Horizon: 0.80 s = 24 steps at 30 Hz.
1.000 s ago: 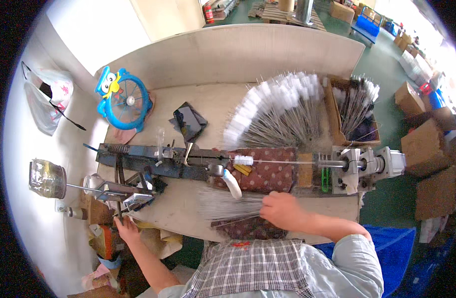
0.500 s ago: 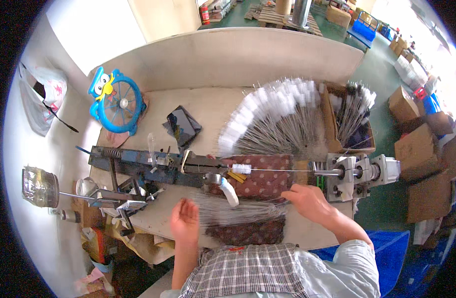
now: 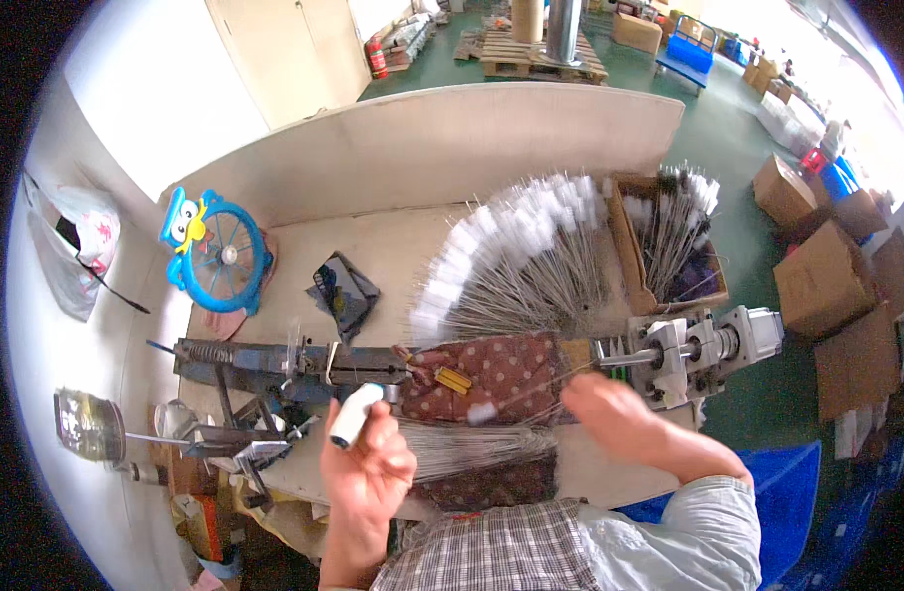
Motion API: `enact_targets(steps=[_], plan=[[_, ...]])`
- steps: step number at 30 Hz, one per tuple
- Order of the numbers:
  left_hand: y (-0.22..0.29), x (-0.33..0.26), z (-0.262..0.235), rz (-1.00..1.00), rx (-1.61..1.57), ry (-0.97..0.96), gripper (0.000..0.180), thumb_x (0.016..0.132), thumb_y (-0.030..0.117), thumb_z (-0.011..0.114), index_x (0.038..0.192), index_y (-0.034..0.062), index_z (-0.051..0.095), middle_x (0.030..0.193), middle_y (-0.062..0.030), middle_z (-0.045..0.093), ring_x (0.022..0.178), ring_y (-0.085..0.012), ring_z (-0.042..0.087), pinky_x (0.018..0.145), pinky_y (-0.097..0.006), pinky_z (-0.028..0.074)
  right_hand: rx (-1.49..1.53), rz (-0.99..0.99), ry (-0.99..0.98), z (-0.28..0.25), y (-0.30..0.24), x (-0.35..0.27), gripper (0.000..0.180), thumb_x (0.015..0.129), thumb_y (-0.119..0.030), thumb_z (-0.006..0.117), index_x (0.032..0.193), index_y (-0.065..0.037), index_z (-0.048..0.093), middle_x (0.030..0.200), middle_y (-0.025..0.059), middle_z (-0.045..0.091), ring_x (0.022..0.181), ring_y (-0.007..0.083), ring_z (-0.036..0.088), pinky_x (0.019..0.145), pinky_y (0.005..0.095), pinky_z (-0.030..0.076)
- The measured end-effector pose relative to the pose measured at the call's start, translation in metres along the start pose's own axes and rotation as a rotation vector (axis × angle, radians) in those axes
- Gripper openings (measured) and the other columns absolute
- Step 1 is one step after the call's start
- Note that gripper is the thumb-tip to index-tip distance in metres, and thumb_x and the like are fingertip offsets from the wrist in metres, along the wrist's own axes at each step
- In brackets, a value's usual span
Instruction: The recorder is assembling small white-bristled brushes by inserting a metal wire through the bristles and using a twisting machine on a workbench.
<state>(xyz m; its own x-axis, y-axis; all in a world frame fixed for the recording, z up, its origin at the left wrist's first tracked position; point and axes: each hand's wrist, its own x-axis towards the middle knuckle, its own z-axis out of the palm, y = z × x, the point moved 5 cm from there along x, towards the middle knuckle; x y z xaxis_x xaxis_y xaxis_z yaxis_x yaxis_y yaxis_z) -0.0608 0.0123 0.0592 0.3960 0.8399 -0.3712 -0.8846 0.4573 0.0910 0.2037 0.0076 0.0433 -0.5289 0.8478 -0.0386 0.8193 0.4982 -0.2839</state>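
1. While the left hand (image 3: 365,471) closes around the white cylindrical lever handle (image 3: 355,415) of the long dark metal bench machine (image 3: 274,362), its fingers are curled about the grip with the thumb alongside.
2. Over on the other side, the right hand (image 3: 609,419) sits at the end of a thin wire brush with a white tuft (image 3: 516,402), fingers drawn together; whether they actually pinch the wire, I cannot tell.
3. That brush lies across the maroon dotted cloth pad (image 3: 501,374), its stem running toward the grey motor block (image 3: 703,350) at the machine's right end.
4. Just below the handle, a loose bundle of bare thin wires (image 3: 471,448) rests on the beige worktable (image 3: 393,246), between the two hands.
5. Behind the machine, a wide fan of finished white-tipped wire brushes (image 3: 516,261) is spread out.
6. Next to it stands a brown cardboard box of more brushes (image 3: 673,241).
7. Far left, a blue round fan with a cartoon face (image 3: 215,251).
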Motion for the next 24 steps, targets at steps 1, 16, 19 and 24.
enact_targets(steps=[1, 16, 19, 24], plan=[[0.002, -0.009, -0.019, 0.169, 0.119, 0.053, 0.040, 0.094, 0.036, 0.041, 0.097, -0.0009, 0.057, 0.064, -0.0016, 0.054, 0.048, -0.0089, 0.047, 0.054, -0.027, 0.045, 0.069, -0.022, 0.017, -0.015, 0.004, -0.004, 0.028, 0.067, 0.000, 0.056, 0.094, -0.002, 0.055, 0.089, 0.0144, 0.054, 0.085, 0.0334, 0.056, 0.071, 0.0428, 0.047], [-0.127, 0.122, 0.013, 0.699, 2.194, -0.386, 0.019, 0.083, 0.010, 0.056, 0.101, 0.0047, 0.052, 0.090, -0.0138, 0.057, 0.070, -0.0273, 0.060, 0.059, -0.038, 0.049, 0.344, 0.254, 0.485, -0.065, 0.033, 0.025, 0.021, 0.080, -0.003, 0.056, 0.100, -0.005, 0.060, 0.083, 0.0129, 0.064, 0.077, 0.0326, 0.062, 0.068, 0.0369, 0.051], [-0.127, 0.133, 0.020, 0.829, 2.412, -0.412, 0.014, 0.080, 0.010, 0.056, 0.092, 0.0065, 0.051, 0.083, -0.0123, 0.054, 0.069, -0.0293, 0.059, 0.057, -0.041, 0.048, 0.253, 0.255, 0.497, -0.058, 0.047, 0.024, 0.017, 0.080, -0.008, 0.058, 0.096, -0.008, 0.061, 0.082, 0.0127, 0.064, 0.075, 0.0331, 0.061, 0.065, 0.0373, 0.050], [-0.103, 0.168, 0.018, 1.106, 2.760, -0.304, 0.009, 0.076, 0.012, 0.054, 0.085, 0.0082, 0.056, 0.078, -0.0071, 0.052, 0.072, -0.0275, 0.058, 0.062, -0.039, 0.048, 0.341, 0.159, 0.386, -0.034, 0.056, 0.030, 0.013, 0.073, -0.018, 0.068, 0.081, -0.008, 0.068, 0.072, 0.0130, 0.062, 0.071, 0.0311, 0.060, 0.064, 0.0391, 0.048]])
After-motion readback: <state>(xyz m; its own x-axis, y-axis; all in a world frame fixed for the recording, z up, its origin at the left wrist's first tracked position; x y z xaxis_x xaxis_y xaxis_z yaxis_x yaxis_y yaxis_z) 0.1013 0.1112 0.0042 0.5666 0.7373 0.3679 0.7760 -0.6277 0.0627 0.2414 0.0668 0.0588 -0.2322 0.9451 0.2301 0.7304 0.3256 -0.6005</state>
